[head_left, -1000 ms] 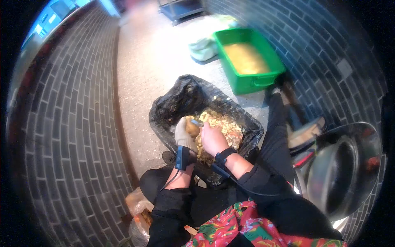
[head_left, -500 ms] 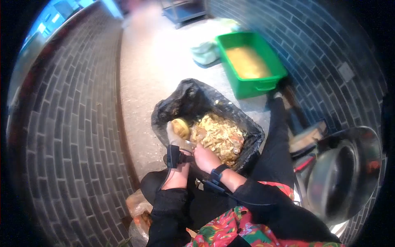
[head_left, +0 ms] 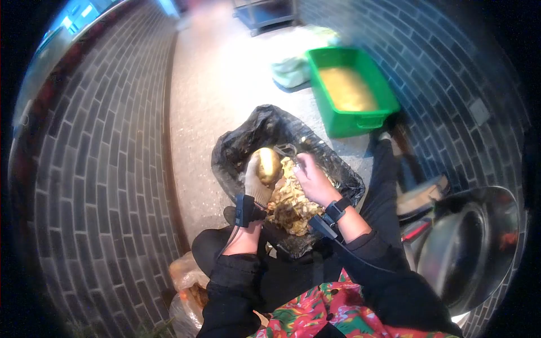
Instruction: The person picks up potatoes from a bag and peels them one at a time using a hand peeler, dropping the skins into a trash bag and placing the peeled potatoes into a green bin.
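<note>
A potato (head_left: 267,167) with a pale peeled strip rests in my left hand (head_left: 256,188), which wears a light knitted glove and is closed around it. My right hand (head_left: 315,181) grips a peeler (head_left: 288,150), its metal head just to the right of the potato and apart from it. Both hands are over a container lined with a black plastic bag (head_left: 235,147). Inside it lies a heap of pale and brown peelings (head_left: 292,197). My right fingers hide most of the peeler's handle.
A green tub (head_left: 355,123) holding yellowish contents stands ahead on the right, beside a pale bag (head_left: 291,73). To my right leans a large dark metal pan (head_left: 476,248). A clear plastic bag (head_left: 186,273) is at my lower left. Brick walls flank me; a wheeled cart (head_left: 265,17) stands farther off.
My right hand has moved forward and right, away from my left wrist, and the peeler now shows near the potato. The potato has been raised and turned, showing a peeled strip.
</note>
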A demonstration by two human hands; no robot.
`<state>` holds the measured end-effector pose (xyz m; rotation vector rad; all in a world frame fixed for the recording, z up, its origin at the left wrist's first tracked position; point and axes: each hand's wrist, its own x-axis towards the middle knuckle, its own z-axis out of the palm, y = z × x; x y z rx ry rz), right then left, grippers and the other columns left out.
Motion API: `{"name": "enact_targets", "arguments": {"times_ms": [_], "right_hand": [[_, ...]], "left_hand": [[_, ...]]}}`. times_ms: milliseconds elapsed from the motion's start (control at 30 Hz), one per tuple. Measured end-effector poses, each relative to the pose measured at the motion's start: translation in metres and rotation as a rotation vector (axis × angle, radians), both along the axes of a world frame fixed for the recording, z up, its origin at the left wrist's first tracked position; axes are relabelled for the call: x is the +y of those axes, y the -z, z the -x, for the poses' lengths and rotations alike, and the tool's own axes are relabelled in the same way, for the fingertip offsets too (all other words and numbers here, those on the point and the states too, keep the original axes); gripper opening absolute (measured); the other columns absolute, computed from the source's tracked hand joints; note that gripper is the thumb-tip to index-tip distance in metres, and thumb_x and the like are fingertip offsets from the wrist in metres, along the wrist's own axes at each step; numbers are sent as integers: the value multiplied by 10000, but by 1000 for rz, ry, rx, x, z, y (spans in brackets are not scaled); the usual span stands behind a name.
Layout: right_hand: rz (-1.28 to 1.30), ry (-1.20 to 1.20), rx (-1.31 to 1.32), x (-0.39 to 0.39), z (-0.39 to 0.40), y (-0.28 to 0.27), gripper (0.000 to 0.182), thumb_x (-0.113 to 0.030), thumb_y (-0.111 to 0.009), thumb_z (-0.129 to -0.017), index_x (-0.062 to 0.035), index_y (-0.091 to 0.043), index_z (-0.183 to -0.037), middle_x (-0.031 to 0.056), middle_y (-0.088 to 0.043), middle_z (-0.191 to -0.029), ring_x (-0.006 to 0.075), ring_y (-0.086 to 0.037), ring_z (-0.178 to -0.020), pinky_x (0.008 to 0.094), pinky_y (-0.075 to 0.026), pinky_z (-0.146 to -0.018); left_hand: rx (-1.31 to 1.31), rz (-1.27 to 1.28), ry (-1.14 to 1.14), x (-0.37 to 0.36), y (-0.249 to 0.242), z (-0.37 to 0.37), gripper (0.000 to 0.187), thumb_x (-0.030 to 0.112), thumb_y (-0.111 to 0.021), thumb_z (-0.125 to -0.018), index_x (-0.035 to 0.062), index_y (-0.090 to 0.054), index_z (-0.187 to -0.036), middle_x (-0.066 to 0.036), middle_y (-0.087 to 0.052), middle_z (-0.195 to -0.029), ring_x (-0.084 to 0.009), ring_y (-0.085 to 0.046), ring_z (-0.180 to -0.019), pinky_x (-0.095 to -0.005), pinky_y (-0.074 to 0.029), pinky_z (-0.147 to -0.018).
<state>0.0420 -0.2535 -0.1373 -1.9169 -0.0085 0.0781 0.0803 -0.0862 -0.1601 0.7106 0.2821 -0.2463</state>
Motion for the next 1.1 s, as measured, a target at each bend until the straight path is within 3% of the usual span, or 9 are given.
{"name": "enact_targets", "arguments": {"times_ms": [167,200,333,400,500,633,700,900,1100], "right_hand": [[-22,-81,-28,-10,-2,-9,363,-119,-566,-920,-18,-452,-1250,118,-612,-985,194,-604,-931,348,-488,-848],[-173,-96,236,-9,3,-34,443,-119,-557,-928,-74,-452,-1357,97,-615,-895,204,-613,-830,363,-507,-814],[-48,-169,343,-9,5,-41,491,-152,-536,-946,-145,-444,-1428,141,-684,-984,266,-673,-850,368,-517,-831],[166,-32,-362,-6,2,-18,413,-217,-511,-953,-191,-523,-1365,215,-675,-835,354,-663,-701,424,-519,-673],[233,-42,-202,-7,4,-24,398,-244,-509,-955,-191,-533,-1349,274,-629,-870,403,-646,-767,443,-505,-685],[269,-53,-176,-2,5,-25,389,-236,-505,-955,-199,-548,-1339,280,-618,-813,402,-646,-745,456,-496,-685],[264,-64,6,3,6,-36,400,-205,-489,-959,-135,-524,-1352,250,-629,-1131,335,-645,-1056,342,-491,-888],[439,-300,89,36,31,-9,419,-219,-475,-964,-193,-508,-1381,251,-647,-853,361,-671,-780,412,-502,-717],[241,-58,69,44,32,-42,387,-248,-492,-969,-183,-546,-1347,251,-654,-867,343,-665,-756,388,-501,-695]], "left_hand": [[26,27,-25,-2,2,-2,400,376,-569,-931,72,-574,-1190,-108,-662,-1046,-240,-673,-891,-359,-582,-750],[36,39,-18,-3,0,-2,377,373,-538,-945,71,-585,-1167,-102,-663,-1048,-231,-663,-911,-364,-565,-788],[-57,47,-12,-4,-1,0,353,362,-506,-963,70,-595,-1141,-102,-663,-1059,-225,-654,-946,-377,-547,-842],[-43,52,-27,-5,0,0,346,355,-505,-964,72,-595,-1141,-103,-663,-1059,-224,-655,-944,-379,-548,-842],[-42,33,-47,-6,1,1,332,341,-504,-965,72,-594,-1136,-104,-664,-1056,-222,-657,-938,-380,-551,-841],[-71,37,-38,-4,9,-3,303,316,-511,-963,70,-591,-1121,-99,-667,-1028,-222,-658,-907,-368,-559,-821],[-45,-29,-122,-5,10,-2,294,316,-511,-963,74,-593,-1109,-91,-662,-1002,-219,-656,-890,-361,-562,-807],[301,-9,-452,21,-8,-14,363,432,-528,-944,81,-598,-998,-58,-641,-821,-180,-632,-722,-331,-559,-631],[3,130,-413,41,34,-28,325,324,-596,-902,60,-584,-1092,-93,-650,-927,-213,-653,-754,-334,-574,-631]]}}
